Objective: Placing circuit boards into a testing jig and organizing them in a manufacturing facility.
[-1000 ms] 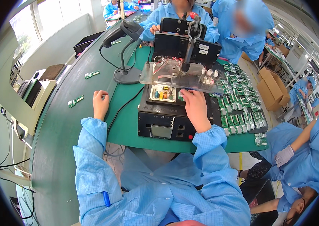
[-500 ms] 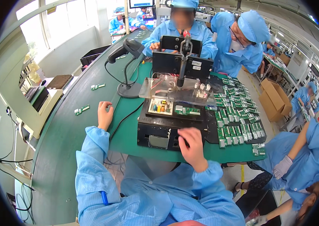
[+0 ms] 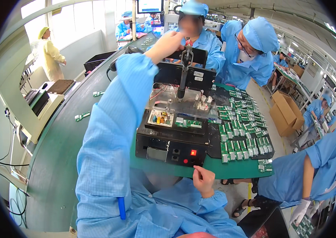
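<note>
My left hand reaches over the black test fixture, its fingers closed at the red-tipped handle of the toggle clamp; the fingertips are partly hidden. Below the clamp's dark plunger lies a clear plastic plate. In the fixture sit a cream circuit board with colourful components and a green circuit board. The front panel bears a small display, a red lit square and a red button. My right hand is curled closed near the table's front edge, nothing visible in it.
Rows of small green boards cover a black mat to the right. Two loose boards lie left of my sleeve. The barcode scanner is mostly behind my arm. Co-workers stand across the table and at right, by a cardboard box.
My left hand has risen from the table to the clamp handle. My right hand has drawn back from the front panel, uncovering the lit square and red button. My view has shifted slightly.
</note>
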Demonstrator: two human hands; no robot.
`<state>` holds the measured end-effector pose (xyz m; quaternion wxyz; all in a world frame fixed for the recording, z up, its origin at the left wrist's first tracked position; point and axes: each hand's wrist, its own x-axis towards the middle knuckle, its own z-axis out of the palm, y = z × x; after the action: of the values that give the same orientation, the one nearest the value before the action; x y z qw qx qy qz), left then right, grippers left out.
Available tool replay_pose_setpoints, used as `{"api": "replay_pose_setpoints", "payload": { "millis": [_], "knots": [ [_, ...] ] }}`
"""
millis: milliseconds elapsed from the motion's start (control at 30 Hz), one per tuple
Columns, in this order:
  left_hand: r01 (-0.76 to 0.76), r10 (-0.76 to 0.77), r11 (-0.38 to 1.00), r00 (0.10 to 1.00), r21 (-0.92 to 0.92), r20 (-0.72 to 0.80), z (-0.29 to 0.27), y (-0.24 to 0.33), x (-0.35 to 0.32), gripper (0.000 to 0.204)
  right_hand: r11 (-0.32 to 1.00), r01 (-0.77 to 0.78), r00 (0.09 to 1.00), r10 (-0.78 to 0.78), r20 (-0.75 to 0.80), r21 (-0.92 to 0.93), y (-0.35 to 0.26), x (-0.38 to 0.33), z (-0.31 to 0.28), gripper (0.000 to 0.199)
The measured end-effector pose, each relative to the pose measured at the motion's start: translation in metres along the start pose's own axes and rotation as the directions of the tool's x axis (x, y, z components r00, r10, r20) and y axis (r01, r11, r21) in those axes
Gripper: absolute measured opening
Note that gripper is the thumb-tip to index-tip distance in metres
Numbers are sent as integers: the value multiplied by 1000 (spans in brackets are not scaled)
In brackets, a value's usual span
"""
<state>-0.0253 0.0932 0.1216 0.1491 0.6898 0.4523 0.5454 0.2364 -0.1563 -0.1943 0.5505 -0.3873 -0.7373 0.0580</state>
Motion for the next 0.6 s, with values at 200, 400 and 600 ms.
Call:
{"api": "replay_pose_setpoints", "payload": {
  "millis": [200, 400, 600],
  "knots": [
    [93, -77, 991, 982, -91, 170, 28, 23, -3, 35, 997, -80, 996, 81, 31, -13, 3, -3, -4, 15],
    [-530, 590, 798, 783, 288, -195, 37, 37, -81, 61, 998, -50, 998, 51, 32, -36, 1, 1, -3, 14],
    [-657, 708, 678, 704, 329, -54, 34, 4, -137, 44, 998, -42, 998, 44, 38, -45, -1, 0, -2, 14]
  ]
}}
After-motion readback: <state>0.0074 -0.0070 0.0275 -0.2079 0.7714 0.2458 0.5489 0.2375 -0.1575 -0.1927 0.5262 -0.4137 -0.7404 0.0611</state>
